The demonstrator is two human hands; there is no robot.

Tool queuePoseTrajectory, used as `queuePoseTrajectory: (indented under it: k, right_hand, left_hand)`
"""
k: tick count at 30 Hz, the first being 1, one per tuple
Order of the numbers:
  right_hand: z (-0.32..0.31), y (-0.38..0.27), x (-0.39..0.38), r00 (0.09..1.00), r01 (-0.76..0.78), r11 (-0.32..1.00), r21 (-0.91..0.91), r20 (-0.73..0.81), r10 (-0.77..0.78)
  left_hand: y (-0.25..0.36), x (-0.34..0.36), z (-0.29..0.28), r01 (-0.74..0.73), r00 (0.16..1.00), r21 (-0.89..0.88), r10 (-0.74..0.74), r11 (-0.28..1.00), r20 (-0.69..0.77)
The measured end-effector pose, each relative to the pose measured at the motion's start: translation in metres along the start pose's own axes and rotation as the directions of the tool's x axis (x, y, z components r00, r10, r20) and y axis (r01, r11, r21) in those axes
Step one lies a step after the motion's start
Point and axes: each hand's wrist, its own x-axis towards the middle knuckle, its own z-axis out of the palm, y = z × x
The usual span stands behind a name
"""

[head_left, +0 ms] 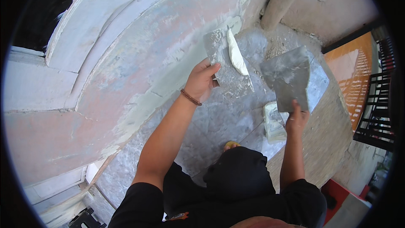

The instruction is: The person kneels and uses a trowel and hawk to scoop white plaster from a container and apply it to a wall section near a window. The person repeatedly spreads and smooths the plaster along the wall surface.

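Note:
My left hand [201, 81] grips a flat, smeared metal putty scraper [230, 85], thumb on its near face. A thick roll of white putty [237, 57] lies along the scraper's right edge. My right hand [297, 122] is closed on the lower end of a second wide grey putty scraper [289, 78], held up with its broad face toward me. The two scrapers are apart. Left of them stands the curved wall [126, 80], pinkish, with patches of pale putty. How the fingers sit behind each scraper is hidden.
A white rectangular tub [272, 128] stands on the grey, putty-stained floor [219, 122] below the right scraper. A round column [284, 0] rises at the back. At right are an orange panel [350, 74] and a black slatted railing [371, 109]. My bent knee [240, 169] is close below.

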Motion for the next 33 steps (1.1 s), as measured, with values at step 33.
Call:
queuePoseTrajectory:
  k: [33]
  right_hand:
    - [0.066,-0.019,-0.008,0.892,-0.448,0.568,0.690,0.303,0.335]
  left_hand:
    - [0.032,-0.039,0.011,-0.388,0.883,0.915,0.328,0.110,0.335]
